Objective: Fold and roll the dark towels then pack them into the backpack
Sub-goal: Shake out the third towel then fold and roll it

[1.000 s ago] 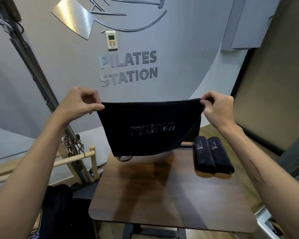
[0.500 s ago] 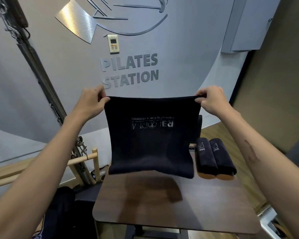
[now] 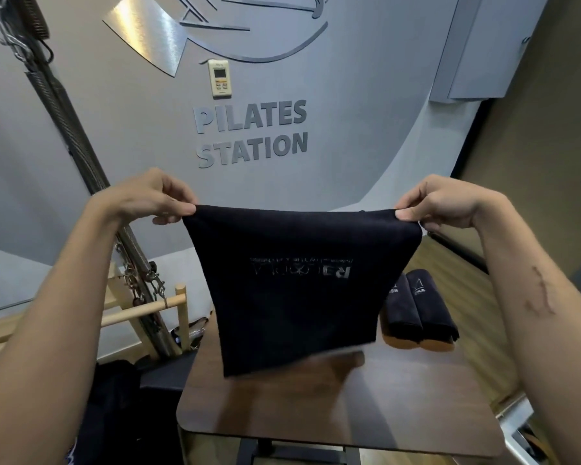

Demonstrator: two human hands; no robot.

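A dark towel [image 3: 292, 307] with a faint upside-down logo hangs in the air above the brown table [image 3: 399, 411]. My left hand [image 3: 148, 199] pinches its top left corner and my right hand [image 3: 443, 204] pinches its top right corner. The towel's lower edge swings just over the tabletop, tilted up to the right. Two rolled dark towels [image 3: 416, 313] lie side by side at the table's far right. A dark bag-like shape [image 3: 114, 407] sits low at the left, partly behind my left arm; I cannot tell whether it is the backpack.
A metal pole with springs and chains [image 3: 81, 156] slants up at the left, with wooden bars [image 3: 141, 308] beside it. The grey wall behind carries lettering and a remote [image 3: 220, 78]. Wooden floor shows to the right of the table.
The towel's lower edge has swung back toward me and tilted, and its top edge has dropped slightly as both hands spread wider. The rolled towels have not moved.
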